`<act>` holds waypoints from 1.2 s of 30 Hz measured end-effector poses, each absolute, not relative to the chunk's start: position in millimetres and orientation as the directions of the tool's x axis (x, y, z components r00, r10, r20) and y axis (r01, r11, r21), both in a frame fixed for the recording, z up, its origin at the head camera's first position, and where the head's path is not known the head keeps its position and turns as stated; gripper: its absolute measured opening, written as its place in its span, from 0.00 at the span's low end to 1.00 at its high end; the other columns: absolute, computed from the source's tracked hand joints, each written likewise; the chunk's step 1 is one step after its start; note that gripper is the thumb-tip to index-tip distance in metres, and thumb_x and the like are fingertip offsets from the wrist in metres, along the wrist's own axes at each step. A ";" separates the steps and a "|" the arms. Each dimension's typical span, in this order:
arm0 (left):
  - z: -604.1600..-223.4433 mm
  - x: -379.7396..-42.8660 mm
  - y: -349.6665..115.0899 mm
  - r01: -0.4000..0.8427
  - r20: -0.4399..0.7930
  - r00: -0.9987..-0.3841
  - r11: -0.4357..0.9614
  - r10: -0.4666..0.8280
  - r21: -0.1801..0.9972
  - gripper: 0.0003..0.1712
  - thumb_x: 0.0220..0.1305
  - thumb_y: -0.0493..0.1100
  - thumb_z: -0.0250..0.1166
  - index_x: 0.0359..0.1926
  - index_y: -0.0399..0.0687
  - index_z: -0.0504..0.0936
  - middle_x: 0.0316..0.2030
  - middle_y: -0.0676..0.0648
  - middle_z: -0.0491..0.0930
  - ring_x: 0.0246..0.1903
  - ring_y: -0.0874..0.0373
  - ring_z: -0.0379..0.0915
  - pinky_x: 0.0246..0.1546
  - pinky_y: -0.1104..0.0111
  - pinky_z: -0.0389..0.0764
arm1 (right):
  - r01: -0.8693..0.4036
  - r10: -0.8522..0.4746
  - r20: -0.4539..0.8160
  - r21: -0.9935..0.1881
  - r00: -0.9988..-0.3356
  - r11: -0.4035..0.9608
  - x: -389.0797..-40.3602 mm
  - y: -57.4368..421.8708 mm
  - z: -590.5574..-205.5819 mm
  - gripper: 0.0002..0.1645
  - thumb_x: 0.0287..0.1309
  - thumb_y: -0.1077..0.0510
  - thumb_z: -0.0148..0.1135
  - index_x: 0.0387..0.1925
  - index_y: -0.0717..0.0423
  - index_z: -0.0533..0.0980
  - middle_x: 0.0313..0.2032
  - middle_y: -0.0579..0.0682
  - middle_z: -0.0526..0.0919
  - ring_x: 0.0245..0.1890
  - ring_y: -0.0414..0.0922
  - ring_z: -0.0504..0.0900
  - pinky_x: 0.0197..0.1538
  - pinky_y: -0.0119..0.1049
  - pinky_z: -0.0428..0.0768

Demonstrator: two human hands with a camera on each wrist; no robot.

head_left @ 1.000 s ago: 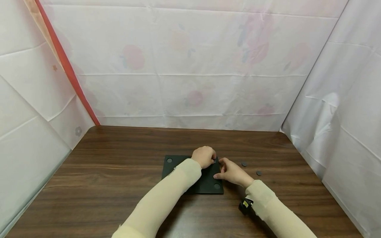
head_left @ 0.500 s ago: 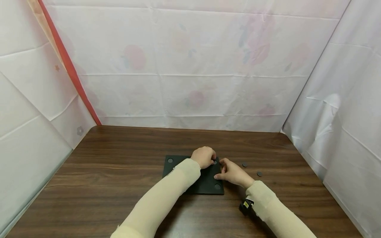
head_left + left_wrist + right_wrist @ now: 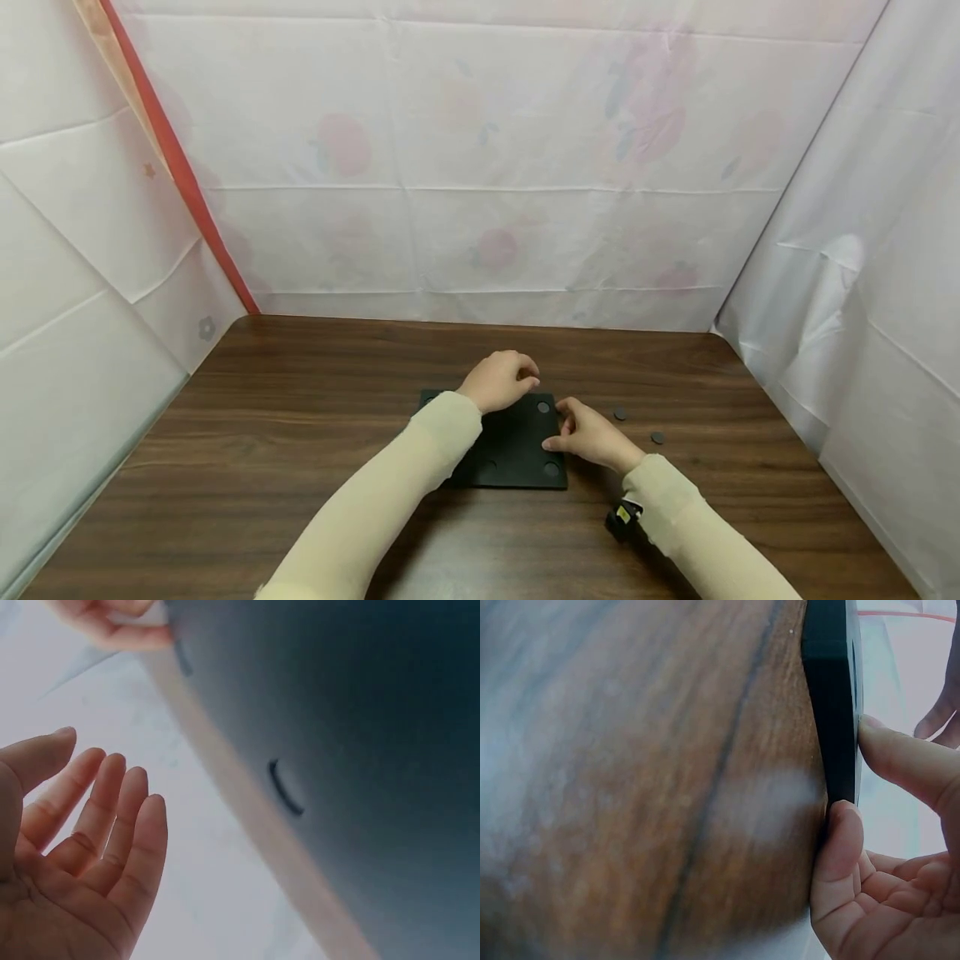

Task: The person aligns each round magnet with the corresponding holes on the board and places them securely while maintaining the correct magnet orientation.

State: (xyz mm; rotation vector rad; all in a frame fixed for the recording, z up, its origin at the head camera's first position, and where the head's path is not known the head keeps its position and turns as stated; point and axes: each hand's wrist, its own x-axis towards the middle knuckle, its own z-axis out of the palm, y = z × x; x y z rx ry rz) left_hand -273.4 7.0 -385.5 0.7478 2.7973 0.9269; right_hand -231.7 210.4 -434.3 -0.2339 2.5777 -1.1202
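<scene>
A flat black board lies on the table, with round marks near its edges; a dark grey disc fills the one at the far right corner. My left hand hovers over the board's far edge, fingers loosely bent and holding nothing; its bare palm faces the left wrist view. My right hand grips the board's right side. In the right wrist view its thumb presses the top face and a curled finger rests against the side edge. My left forearm hides the board's left part.
Two loose dark discs, one nearer the board and one farther right, lie on the brown wood-grain table. A small black wrist camera hangs under my right sleeve. White patterned cloth stands behind the table.
My left hand has lifted off the far right corner and moved up and left, uncovering the disc there. My right hand keeps its hold on the board.
</scene>
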 end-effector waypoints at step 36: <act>-402.1 -235.8 -157.3 0.259 -0.012 -0.947 0.788 0.320 0.559 0.26 0.69 0.50 0.63 0.60 0.39 0.74 0.55 0.41 0.78 0.54 0.46 0.76 0.53 0.51 0.78 | -0.034 -0.270 -0.221 -0.713 -0.937 0.700 -230.0 207.2 -430.5 0.42 0.54 0.54 0.73 0.65 0.63 0.64 0.27 0.50 0.74 0.23 0.44 0.71 0.29 0.36 0.69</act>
